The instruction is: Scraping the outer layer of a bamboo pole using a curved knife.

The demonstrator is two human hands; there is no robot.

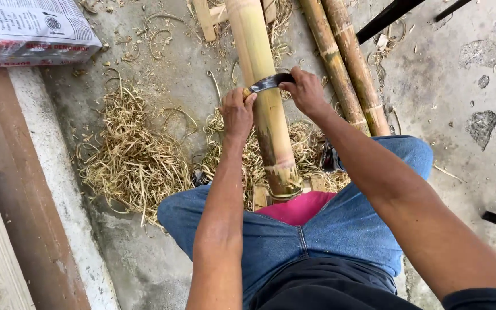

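A thick yellow bamboo pole point(262, 69) runs from between my knees up to the top of the view. A dark curved blade point(268, 82) lies across it. My left hand point(236, 112) grips the blade's wooden handle end on the pole's left side. My right hand point(305, 92) holds the blade's other end on the pole's right side. The pole's near end rests on a small wooden block above a pink cloth point(297, 208) in my lap.
Piles of pale bamboo shavings point(136, 155) cover the concrete floor on the left and around the pole. Two thinner bamboo poles point(348, 63) lie to the right. A printed sack point(30, 28) sits top left beside a raised ledge point(41, 172). Dark metal bars point(386, 17) cross top right.
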